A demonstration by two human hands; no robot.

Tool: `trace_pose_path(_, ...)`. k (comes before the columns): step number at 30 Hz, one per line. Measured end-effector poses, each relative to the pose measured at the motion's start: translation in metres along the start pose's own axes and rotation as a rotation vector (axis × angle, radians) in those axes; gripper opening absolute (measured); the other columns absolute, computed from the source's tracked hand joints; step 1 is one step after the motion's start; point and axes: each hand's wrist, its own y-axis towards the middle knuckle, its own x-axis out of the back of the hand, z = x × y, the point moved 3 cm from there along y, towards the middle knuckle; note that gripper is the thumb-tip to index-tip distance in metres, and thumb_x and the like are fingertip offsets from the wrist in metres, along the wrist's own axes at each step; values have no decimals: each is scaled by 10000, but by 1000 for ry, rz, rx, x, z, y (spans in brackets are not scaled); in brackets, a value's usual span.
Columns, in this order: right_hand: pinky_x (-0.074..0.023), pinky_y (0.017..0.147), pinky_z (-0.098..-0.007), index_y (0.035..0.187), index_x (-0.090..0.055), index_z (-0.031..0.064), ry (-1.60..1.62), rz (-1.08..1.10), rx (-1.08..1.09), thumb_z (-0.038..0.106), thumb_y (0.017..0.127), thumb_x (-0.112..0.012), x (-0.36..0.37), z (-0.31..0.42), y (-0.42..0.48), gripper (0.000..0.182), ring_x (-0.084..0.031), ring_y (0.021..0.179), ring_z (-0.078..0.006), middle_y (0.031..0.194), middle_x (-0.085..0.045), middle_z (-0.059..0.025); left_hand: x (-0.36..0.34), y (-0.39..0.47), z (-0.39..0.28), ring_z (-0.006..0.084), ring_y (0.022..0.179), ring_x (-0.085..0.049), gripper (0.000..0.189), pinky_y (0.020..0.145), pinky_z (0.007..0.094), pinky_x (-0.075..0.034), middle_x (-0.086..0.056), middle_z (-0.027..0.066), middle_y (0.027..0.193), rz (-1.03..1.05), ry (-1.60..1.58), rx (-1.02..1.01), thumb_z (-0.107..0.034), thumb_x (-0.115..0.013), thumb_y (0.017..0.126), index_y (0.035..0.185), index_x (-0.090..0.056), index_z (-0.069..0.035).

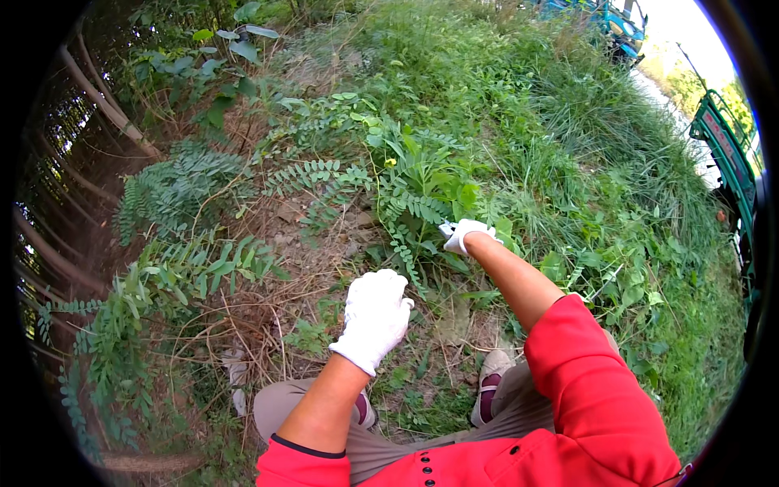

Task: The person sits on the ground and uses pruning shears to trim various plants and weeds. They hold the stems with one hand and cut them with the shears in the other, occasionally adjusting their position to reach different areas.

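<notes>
My left hand (376, 313), in a white knit glove, is raised over dry grass and soil, its back to me and fingers curled. Whether a stem lies inside it I cannot tell. Farther forward and to the right, my right hand (470, 235) wears a matching glove and grips a small grey hand tool (448, 229), mostly hidden by the glove. The tool is at the edge of a leafy green weed (426, 176). A compound-leaved sprig (401, 243) hangs between the two hands.
Feathery-leaved shrubs (182, 182) and dry twigs (243, 329) lie left, beside slender tree trunks (112, 112). Tall grass (584, 122) covers the right. A green vehicle (724, 146) and a blue vehicle (618, 27) stand beyond it. My shoes (493, 371) rest on weedy ground.
</notes>
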Motion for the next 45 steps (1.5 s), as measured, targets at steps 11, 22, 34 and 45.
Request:
trace_pose_path(11, -472, 915, -413, 1123, -699, 135, 59, 49, -94, 331, 806, -615, -15, 38, 41, 382, -638, 1106, -250, 1208, -668, -57, 3, -4, 10, 330, 902, -597, 287, 808, 435, -469, -613, 133, 953, 12, -27, 3, -165, -720, 732, 964, -606, -41)
trace_pose_path(22, -536, 804, -371, 995, -695, 86, 76, 4, 246, 368, 681, -718, 12, 11, 0, 423, -679, 878, -297, 971, -703, -153, 4, -3, 6, 328, 853, -588, 244, 772, 432, -465, -591, 125, 896, -15, -21, -19, -170, -690, 742, 932, -604, -43)
trace_pose_path(34, -509, 877, -404, 1119, -583, 53, 525, -249, 127, 288, 703, -685, 40, 0, -22, 489, -640, 1022, -365, 1110, -654, -212, 4, -7, -2, 322, 832, -590, 200, 754, 434, -473, -583, 122, 863, -10, 12, -21, -185, -685, 750, 883, -609, -56)
trace_pose_path(45, -517, 728, -384, 903, -627, -3, 725, -445, -46, 298, 645, -768, -10, 17, 39, 421, -653, 780, -302, 867, -672, -171, 13, -9, 8, 309, 877, -590, 215, 786, 425, -468, -590, 112, 902, 93, 75, 46, -219, -669, 775, 912, -614, -62)
